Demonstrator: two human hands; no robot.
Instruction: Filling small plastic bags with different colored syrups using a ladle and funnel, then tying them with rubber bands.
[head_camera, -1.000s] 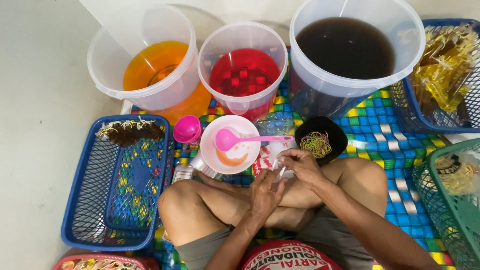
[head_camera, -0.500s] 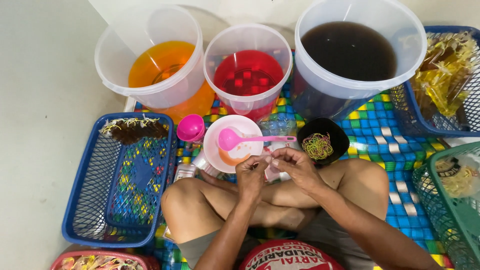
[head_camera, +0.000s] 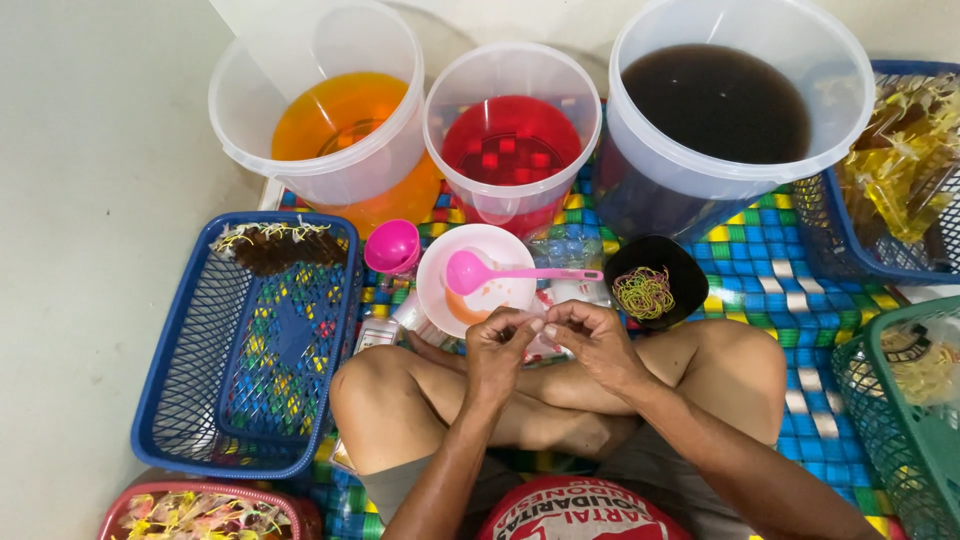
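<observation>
Left hand (head_camera: 497, 347) and right hand (head_camera: 594, 339) together, fingertips pinched, above crossed legs

A single head-worn camera looks steeply down from close above the crossed legs, facing the red bucket (head_camera: 512, 140) just beyond them.

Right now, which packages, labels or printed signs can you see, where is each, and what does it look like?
Filled drink bags: in the blue basket at far right, clear plastic, yellow liquid.
Tied dark bags: blue basket at left, brown.
Clear bag: under the left hand and right hand.
Shirt print: bottom edge, red and white.
</observation>
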